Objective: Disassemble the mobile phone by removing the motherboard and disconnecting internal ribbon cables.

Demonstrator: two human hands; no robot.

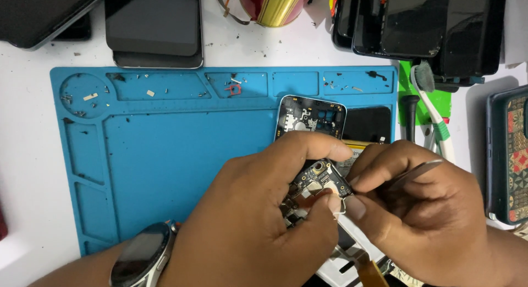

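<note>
Over the blue mat (165, 171), my left hand (258, 221) pinched a small circuit board (316, 182) between thumb and forefinger, just above the opened phone (311, 116) lying on the mat's right side. My right hand (423, 210) closed its fingers around metal tweezers (418, 171), thumb pressed against the board's edge. A watch (144, 254) sat on my left wrist. A toothbrush (434, 111) lay beside the mat, dark phones (157, 28) stacked beyond it.

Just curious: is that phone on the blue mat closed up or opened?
Opened: the phone lies with its back cover off, inner parts showing, while the left hand holds a circuit board.
</note>
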